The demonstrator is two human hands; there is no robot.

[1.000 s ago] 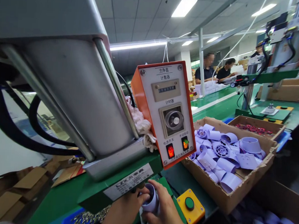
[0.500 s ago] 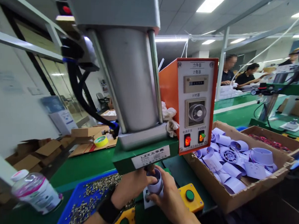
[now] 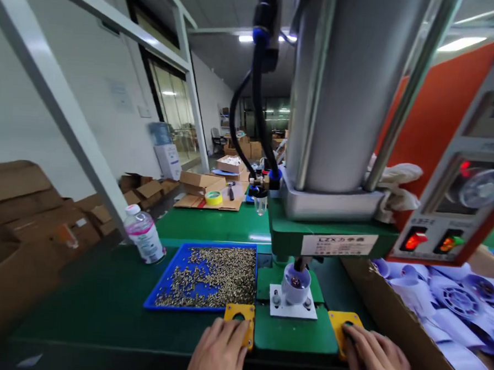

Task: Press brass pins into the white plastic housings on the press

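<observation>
My left hand (image 3: 218, 352) lies over the left yellow button box (image 3: 246, 313), its fingers stretched out and partly covering the button. On the right, my right hand (image 3: 376, 360) rests on the other yellow button box (image 3: 334, 321), fingertips at its green button, fingers stretched and holding nothing. Between the hands, a pale lilac plastic cup-shaped housing (image 3: 295, 291) stands upright on the white fixture plate (image 3: 282, 310). The dark ram (image 3: 300, 263) of the press (image 3: 332, 206) reaches down into its opening. Some coppery detail shows inside the housing.
A blue tray (image 3: 158, 299) of small brass-coloured metal pieces lies left of the press. Behind it stands a bottle (image 3: 145, 235). At right, an orange control box (image 3: 434, 134) hangs above a cardboard box (image 3: 383, 319) full of lilac housings (image 3: 456, 301).
Both hands have let go of the lilac housing and moved apart onto the yellow button boxes. The housing stays under the ram. My view has turned left, and a red light now shows on the timer.
</observation>
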